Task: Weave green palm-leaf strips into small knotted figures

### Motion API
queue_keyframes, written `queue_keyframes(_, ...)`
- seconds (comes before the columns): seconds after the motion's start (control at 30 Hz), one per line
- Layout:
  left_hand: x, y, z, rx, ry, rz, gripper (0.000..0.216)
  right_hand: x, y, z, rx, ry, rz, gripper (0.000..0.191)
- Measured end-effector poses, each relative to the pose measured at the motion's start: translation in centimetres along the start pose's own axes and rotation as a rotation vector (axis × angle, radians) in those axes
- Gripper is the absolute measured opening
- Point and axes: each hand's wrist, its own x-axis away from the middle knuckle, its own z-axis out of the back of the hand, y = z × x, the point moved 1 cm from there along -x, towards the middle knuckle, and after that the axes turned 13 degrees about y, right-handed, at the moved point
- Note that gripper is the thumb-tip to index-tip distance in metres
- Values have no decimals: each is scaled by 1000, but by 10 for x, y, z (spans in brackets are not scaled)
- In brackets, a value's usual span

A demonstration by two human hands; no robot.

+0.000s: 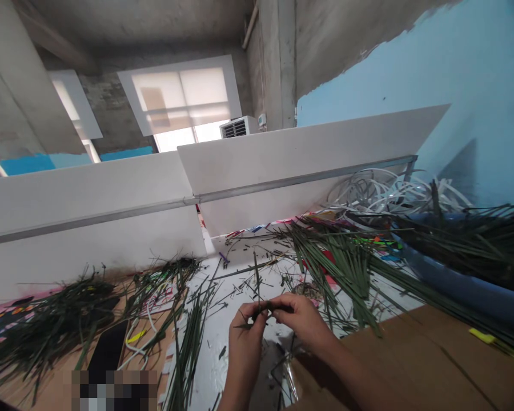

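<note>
My left hand [247, 338] and my right hand [303, 319] are close together over the white tabletop [214, 337]. Both pinch a small dark green piece of leaf strips [263, 306] between thumb and fingers. One long strip [257, 271] sticks up from it, away from me, and a shorter end points left. The fingers cover much of the piece, so its shape is hard to make out. Beyond my right hand lies a fan of long green leaf strips [342, 268]. A narrower bundle of leaf strips [191, 348] rests left of my left hand.
Leaf scraps [240, 285] litter the tabletop. At right stands a blue basin [449, 279] full of leaves, with coiled white strips [377, 188] behind it. Brown cardboard [411, 359] lies front right. Tangled leaves [60, 319], a dark phone [107, 348] and a white cable [154, 322] are at left.
</note>
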Motion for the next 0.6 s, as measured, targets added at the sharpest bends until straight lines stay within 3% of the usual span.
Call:
queue_keyframes(0.13, 1, -1, 0, -71, 6, -57, 18, 1, 6, -3, -79, 30, -94, 25)
queue_keyframes(0.27, 1, -4, 1, -115, -1, -88, 16, 2, 5, -5, -150, 31, -81, 21)
queue_keyframes(0.4, 0, -9, 1, -68, 5, -21, 20, 2, -1, -3, -170, 7, -48, 8)
queue_keyframes(0.6, -2, -11, 0, -19, 25, 26, 27, -1, 2, -2, -215, -56, -84, 20)
